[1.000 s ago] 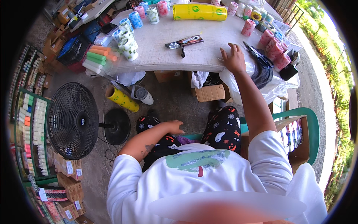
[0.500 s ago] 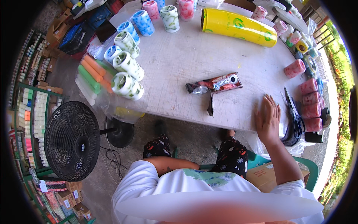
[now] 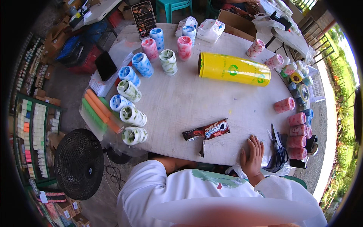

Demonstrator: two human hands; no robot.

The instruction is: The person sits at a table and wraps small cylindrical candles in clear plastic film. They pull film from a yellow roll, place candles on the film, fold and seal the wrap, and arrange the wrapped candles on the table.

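Observation:
My right hand [image 3: 252,155] lies palm down on the white table [image 3: 177,102], fingers stretched out, holding nothing. To its right is a pair of black-handled scissors [image 3: 279,149], lying on dark material. A torn brown snack wrapper [image 3: 211,130] rests left of the hand, with a narrow flap hanging toward me. My left forearm [image 3: 176,163] crosses in front of my body, and its hand is hidden below the table edge. A large roll of yellow plastic wrap [image 3: 234,69] lies across the far side.
Marbled blue, green and red pillar candles [image 3: 133,115] line the left side, and red ones [image 3: 297,131] the right. Orange and green sticks [image 3: 99,109] lie in plastic at left. A phone [image 3: 143,20] stands at the back. A black fan [image 3: 79,164] stands left of me.
The view has tilted up, so the table sits lower and the phone appears. My torso is closer to the table and my legs are hidden. My right hand stays flat on the tabletop.

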